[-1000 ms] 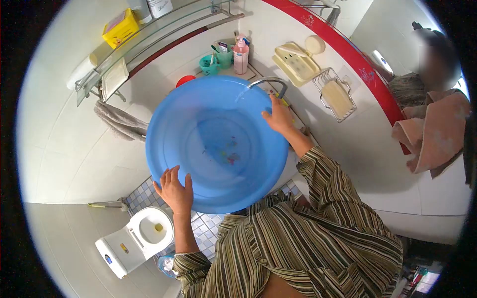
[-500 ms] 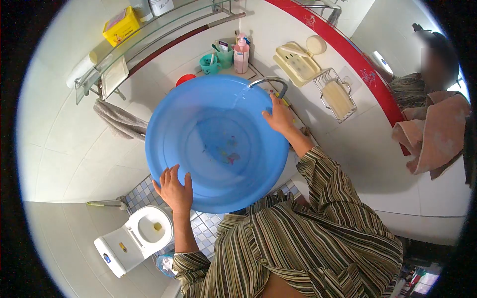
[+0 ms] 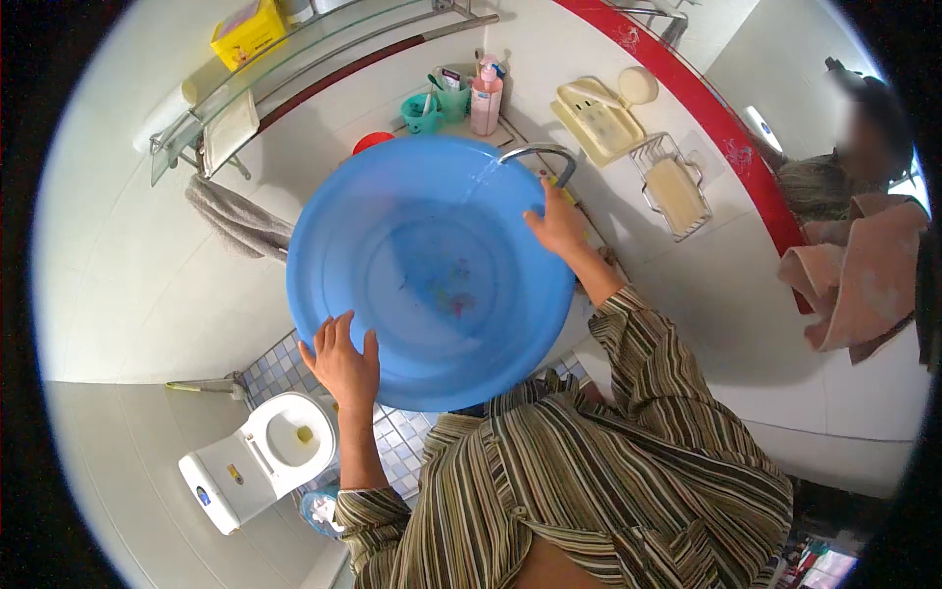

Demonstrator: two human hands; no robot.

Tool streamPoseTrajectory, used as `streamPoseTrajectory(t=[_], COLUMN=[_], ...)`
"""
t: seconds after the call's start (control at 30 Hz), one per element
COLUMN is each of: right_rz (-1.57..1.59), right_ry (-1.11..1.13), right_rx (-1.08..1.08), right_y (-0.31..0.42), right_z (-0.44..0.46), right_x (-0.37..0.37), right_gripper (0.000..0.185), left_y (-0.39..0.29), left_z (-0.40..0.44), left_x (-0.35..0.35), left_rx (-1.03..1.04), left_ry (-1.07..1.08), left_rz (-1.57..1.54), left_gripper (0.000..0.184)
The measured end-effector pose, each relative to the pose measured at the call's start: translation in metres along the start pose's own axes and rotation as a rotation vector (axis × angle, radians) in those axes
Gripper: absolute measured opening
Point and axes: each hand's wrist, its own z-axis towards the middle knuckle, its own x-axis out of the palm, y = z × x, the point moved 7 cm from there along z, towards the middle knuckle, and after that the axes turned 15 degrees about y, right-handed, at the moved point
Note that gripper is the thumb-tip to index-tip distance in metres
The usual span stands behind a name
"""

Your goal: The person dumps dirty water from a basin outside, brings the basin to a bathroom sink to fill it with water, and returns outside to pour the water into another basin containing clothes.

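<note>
A large round blue basin point(image 3: 392, 344) stands under a curved metal faucet point(image 3: 540, 150). A thin stream of water falls into it, and a colored pattern shows on its bottom. My left hand point(image 3: 343, 365) lies against the near left rim, its fingers spread and its thumb apart on the inner side. At the right rim, beside the faucet, my right hand point(image 3: 561, 226) holds the edge, thumb inside and fingers close together. What supports the basin from below is mostly hidden.
Behind the basin stand a pink pump bottle point(image 3: 486, 100) and green cups point(image 3: 420, 115). Soap holders point(image 3: 599, 133) hang to the right. At left are a grey towel point(image 3: 240, 218) and a glass shelf point(image 3: 285, 74). A white toilet point(image 3: 235, 486) stands below left. A mirror reflects a person.
The view has shifted slightly, so the surroundings sit a little differently in frame. Both hands stay at the same places on the rim, and water keeps running.
</note>
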Motion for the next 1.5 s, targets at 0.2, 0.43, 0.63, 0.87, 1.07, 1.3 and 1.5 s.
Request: streamPoseTrajectory(t=[0.2,0.43,0.63,0.87,1.07,1.3,1.5], right_rz=[-0.011,-0.010,-0.008,0.002,0.002,-0.001,0.015], right_ry=[-0.006,-0.016,-0.021,-0.036,-0.030,-0.031,-0.037], right_rx=[0.000,-0.011,-0.009,-0.018,-0.012,0.008,-0.016], right_y=[-0.0036,-0.0025,-0.0017,-0.0018,-0.0030,-0.0049,-0.0032], right_z=[0.0040,0.0025,0.0028,0.0027,0.0034,0.0051,0.0025], right_x=[0.0033,0.0015,0.0002,0.0006,0.0007,0.0038,0.0013], right_gripper=[0.070,0.070,0.068,0.068,0.067,0.068,0.067], left_y=[0.0008,0.0017,0.0019,0.0021,0.0018,0.0032,0.0032], left_z=[-0.0002,0.0000,0.0002,0.0008,0.0007,0.0004,0.0006], left_x=[0.0007,0.0014,0.0002,0.0006,0.0007,0.0014,0.0019], left_rx=[0.002,0.004,0.004,-0.002,-0.005,-0.005,-0.009], left_ry=[0.007,-0.001,0.003,0.009,0.004,-0.001,0.008], left_rz=[-0.012,0.003,-0.005,-0.007,-0.017,-0.003,-0.018], left_gripper=[0.036,0.036,0.036,0.036,0.036,0.036,0.036])
